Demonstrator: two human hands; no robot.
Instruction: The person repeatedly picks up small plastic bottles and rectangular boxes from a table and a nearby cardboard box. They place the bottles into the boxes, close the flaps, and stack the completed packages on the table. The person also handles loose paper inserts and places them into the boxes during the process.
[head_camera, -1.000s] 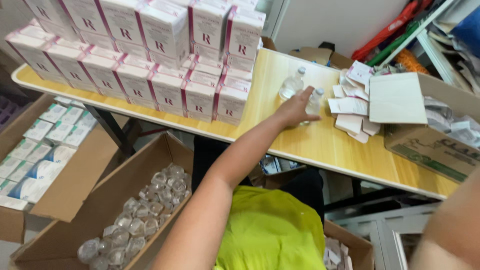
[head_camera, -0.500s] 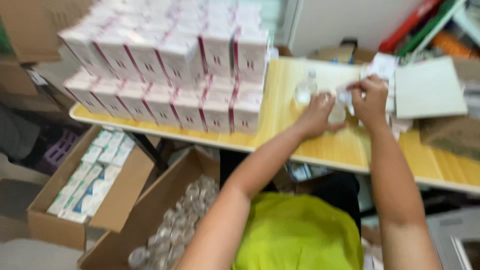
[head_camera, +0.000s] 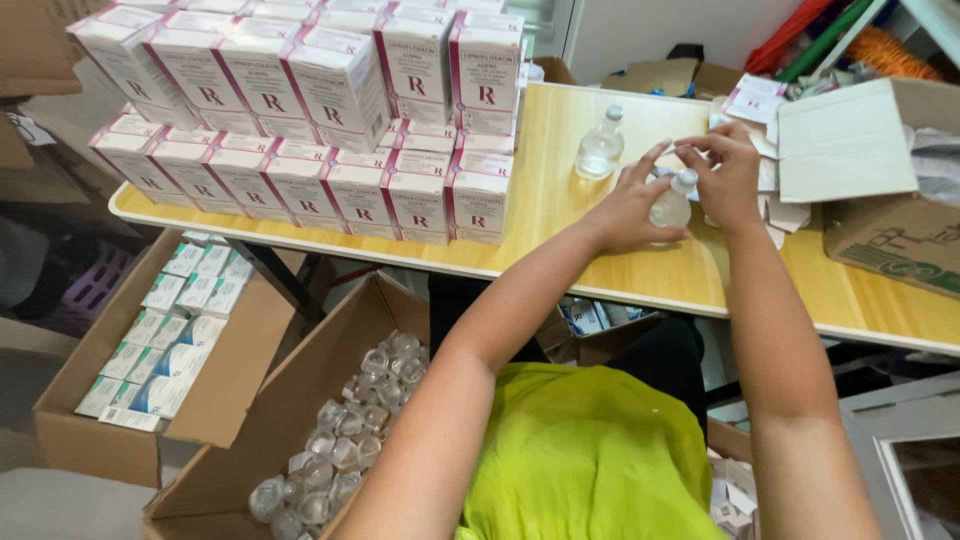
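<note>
Head view: a small clear bottle (head_camera: 671, 203) is being held upright on the tabletop (head_camera: 560, 190) by both hands. The left hand (head_camera: 628, 208) is wrapped around the bottle's body from the side, fingers closed on it, while the right hand (head_camera: 728, 175) is pinched about the pale cap and neck; something thin and white seems to be caught between the right fingertips, though what it is cannot be told. A second clear bottle (head_camera: 601, 146) is standing untouched just beyond, near the left hand.

As for progress, a good share of the packing appears to be done: a large block of white and pink cartons (head_camera: 330, 120) is being kept stacked in two tiers on the left half of the tabletop. Much is judged to be left. An open cardboard box on the floor (head_camera: 330, 440) is holding many more loose clear bottles, and another cardboard box beside it (head_camera: 170, 340) is filled with small white and blue packs. Flat, unfolded cartons (head_camera: 760, 100) are lying in a loose pile near the right hand, next to a white box (head_camera: 850, 140). The bottle in hand is not yet in any carton.
</note>
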